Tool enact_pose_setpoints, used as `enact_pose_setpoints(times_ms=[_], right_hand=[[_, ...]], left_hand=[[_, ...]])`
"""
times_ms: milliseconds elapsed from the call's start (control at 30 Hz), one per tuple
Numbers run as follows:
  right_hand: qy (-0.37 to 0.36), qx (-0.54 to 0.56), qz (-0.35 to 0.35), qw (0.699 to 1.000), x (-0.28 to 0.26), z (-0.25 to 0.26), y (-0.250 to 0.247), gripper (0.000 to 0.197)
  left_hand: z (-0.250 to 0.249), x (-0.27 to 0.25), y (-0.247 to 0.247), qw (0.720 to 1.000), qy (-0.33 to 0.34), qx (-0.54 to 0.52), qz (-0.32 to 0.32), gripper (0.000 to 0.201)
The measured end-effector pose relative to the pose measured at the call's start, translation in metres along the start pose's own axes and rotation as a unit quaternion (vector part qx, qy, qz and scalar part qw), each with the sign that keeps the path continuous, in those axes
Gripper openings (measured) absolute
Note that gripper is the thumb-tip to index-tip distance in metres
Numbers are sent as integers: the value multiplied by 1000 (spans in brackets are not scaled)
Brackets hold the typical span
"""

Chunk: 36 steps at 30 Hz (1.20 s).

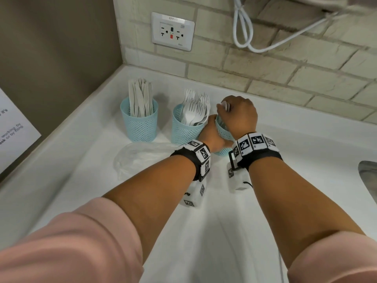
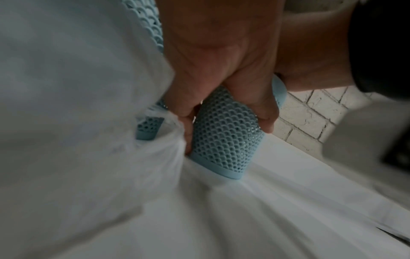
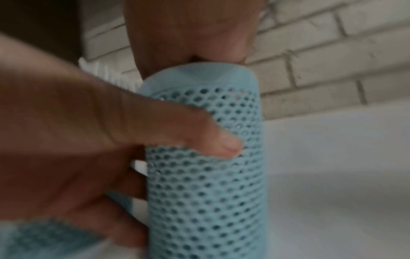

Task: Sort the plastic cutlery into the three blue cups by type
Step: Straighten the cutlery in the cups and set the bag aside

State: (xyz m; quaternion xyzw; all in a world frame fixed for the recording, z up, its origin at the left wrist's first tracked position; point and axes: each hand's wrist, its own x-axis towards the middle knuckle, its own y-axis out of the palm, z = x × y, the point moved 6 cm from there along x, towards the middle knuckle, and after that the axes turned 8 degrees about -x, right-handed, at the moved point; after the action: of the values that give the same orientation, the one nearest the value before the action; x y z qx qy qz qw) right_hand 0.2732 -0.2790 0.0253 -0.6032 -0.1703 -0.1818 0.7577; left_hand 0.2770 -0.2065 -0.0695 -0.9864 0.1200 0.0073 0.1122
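Note:
Three light blue mesh cups stand in a row on the white counter (image 1: 224,221). The left cup (image 1: 139,121) holds knives and the middle cup (image 1: 187,129) holds forks (image 1: 195,107). My left hand (image 1: 211,131) grips the right cup (image 1: 223,130) round its side; the left wrist view shows thumb and fingers curled on the same cup (image 2: 224,140). My right hand (image 1: 226,109) is curled over that cup's mouth, holding white cutlery (image 1: 225,104) whose type is hidden; it looks like spoons. In the right wrist view the cup (image 3: 206,184) fills the middle.
A crumpled clear plastic bag (image 1: 138,158) lies in front of the left and middle cups. A brick wall with an outlet (image 1: 172,31) and a white cable (image 1: 244,27) rises behind. A steel sink edge (image 1: 369,174) is at the right, a paper sheet (image 1: 12,135) at the left.

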Motion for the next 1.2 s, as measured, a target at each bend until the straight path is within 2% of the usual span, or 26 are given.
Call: enact_pose_setpoints(times_ms=[67, 167, 233, 267, 367, 433, 567, 633, 733, 833, 900, 1000, 1100, 1200], right_hand=[[-30, 25, -34, 999, -2, 4, -7, 26], [8, 75, -126, 989, -2, -1, -21, 24], [12, 80, -151, 985, -4, 1, -24, 26], [11, 70, -143, 987, -5, 1, -22, 29], [24, 41, -60, 997, -5, -3, -9, 29], [7, 38, -29, 999, -2, -4, -5, 30], [45, 3, -12, 999, 0, -10, -5, 38], [8, 47, -8, 999, -3, -7, -2, 33], [35, 49, -30, 998, -4, -12, -7, 26], [25, 45, 1, 999, 1, -17, -4, 24], [55, 22, 35, 998, 2, -23, -4, 33], [119, 22, 73, 990, 2, -24, -15, 47], [142, 54, 91, 984, 5, -21, -29, 52], [137, 79, 49, 986, 9, -15, -45, 49]], left_hand=[[0, -1, -2, 1000, 0, 1, -9, 98], [-2, -3, -3, 1000, 10, -8, -23, 92], [-2, -4, -3, 1000, 13, -8, -27, 91], [-2, -4, -4, 999, 13, -6, -29, 91], [-3, -4, -4, 1000, 7, -7, -29, 90], [-4, -5, -5, 1000, 7, 3, -26, 93], [-6, -7, -6, 1000, 1, 17, -21, 99], [-6, -9, -6, 1000, -6, 24, -19, 102], [-8, -13, -6, 999, -16, 28, -23, 100], [-12, -19, -7, 999, -22, 29, -25, 99], [-16, -24, -7, 999, -22, 39, -24, 98], [-22, -33, -10, 997, -23, 58, -33, 94], [-28, -43, -12, 995, -42, 83, -35, 82], [-39, -53, -14, 991, -74, 112, -19, 66]])
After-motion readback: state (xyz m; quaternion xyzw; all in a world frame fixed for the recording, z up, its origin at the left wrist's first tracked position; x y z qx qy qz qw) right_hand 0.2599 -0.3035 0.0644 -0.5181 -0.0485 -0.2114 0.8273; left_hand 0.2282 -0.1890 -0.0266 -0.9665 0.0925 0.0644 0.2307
